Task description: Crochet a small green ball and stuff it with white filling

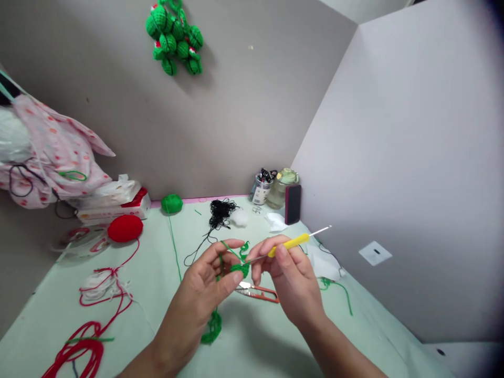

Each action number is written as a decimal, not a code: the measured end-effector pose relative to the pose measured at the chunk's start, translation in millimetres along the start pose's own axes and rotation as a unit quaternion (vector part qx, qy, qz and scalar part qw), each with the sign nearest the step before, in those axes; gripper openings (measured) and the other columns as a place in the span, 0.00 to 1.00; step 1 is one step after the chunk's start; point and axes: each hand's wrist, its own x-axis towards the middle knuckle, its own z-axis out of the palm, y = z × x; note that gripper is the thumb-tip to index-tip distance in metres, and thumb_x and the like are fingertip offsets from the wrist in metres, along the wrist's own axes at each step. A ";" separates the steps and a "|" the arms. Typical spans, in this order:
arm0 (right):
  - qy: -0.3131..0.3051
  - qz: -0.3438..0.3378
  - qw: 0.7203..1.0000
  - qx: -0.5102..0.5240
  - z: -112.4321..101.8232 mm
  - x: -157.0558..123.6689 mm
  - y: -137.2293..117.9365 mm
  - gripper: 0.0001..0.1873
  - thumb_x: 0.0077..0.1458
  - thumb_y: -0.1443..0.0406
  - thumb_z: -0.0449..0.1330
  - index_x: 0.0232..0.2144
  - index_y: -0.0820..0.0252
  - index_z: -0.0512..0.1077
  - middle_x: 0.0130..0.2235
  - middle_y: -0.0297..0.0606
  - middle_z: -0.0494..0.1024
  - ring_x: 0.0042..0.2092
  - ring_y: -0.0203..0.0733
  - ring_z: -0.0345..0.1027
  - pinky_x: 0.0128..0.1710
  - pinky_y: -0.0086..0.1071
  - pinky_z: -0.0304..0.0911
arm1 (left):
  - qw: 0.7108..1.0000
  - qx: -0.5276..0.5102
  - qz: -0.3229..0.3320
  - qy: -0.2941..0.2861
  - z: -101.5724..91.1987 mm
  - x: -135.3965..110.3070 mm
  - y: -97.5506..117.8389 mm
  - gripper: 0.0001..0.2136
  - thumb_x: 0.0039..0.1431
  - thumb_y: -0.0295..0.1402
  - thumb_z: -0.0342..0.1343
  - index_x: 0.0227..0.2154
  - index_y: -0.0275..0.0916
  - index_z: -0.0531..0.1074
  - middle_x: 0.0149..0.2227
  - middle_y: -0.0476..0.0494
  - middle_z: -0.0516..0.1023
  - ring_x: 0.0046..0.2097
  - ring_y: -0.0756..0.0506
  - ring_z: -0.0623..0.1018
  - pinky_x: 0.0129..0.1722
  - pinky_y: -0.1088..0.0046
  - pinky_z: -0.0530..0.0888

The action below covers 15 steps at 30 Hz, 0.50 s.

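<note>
Between the fingertips of my left hand (208,278) is a small green crochet piece (240,269), with green yarn running over the raised index finger. My right hand (289,275) grips a crochet hook (289,244) by its yellow handle; the metal tip nearest the left hand meets the green piece, partly hidden by fingers. A second metal tip points up to the right. Below my left wrist, a round green crochet piece (212,328) rests on the table. Orange-handled thread snips (260,293) lie just under the hands.
A green yarn ball (172,203), black yarn (221,212) and red yarn ball (126,228) sit toward the back. Loose red yarn (81,357) lies front left. A pen cup (260,190), jar (281,186) and phone (293,205) stand by the wall. Green crochet balls (175,39) hang above.
</note>
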 end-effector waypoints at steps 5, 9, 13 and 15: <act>-0.027 -0.012 0.998 -0.053 -4.1 -5.0 -4.0 0.15 0.72 0.57 0.54 0.39 0.57 0.76 0.38 0.37 0.81 0.32 0.36 0.76 0.34 0.32 0.74 | 1.000 0.015 0.006 0.001 -1.4 -1.4 -0.8 0.17 0.57 0.37 0.68 0.50 0.46 0.80 0.37 0.47 0.74 0.43 0.44 0.74 0.46 0.68 0.72; -0.052 -0.098 0.973 -0.202 -3.6 -11.3 -9.9 0.14 0.74 0.63 0.51 0.43 0.55 0.77 0.40 0.38 0.81 0.38 0.38 0.76 0.41 0.35 0.73 | 0.997 0.065 0.033 0.032 -2.5 -2.3 -2.0 0.14 0.58 0.36 0.68 0.47 0.47 0.81 0.35 0.48 0.75 0.42 0.45 0.74 0.47 0.69 0.71; -0.075 -0.181 0.942 -0.274 -0.7 -13.4 -12.9 0.15 0.74 0.67 0.49 0.45 0.55 0.76 0.38 0.39 0.81 0.44 0.42 0.76 0.44 0.38 0.72 | 0.992 0.099 0.058 0.052 -3.4 -1.5 -2.6 0.13 0.57 0.36 0.68 0.46 0.46 0.81 0.34 0.48 0.75 0.41 0.44 0.74 0.46 0.69 0.71; -0.071 -0.190 0.940 -0.273 -0.2 -12.9 -12.9 0.15 0.74 0.67 0.48 0.45 0.54 0.75 0.38 0.39 0.80 0.43 0.43 0.77 0.43 0.39 0.73 | 0.992 0.102 0.060 0.049 -4.5 -0.3 -2.9 0.13 0.58 0.36 0.68 0.46 0.46 0.81 0.34 0.48 0.76 0.41 0.44 0.74 0.46 0.69 0.71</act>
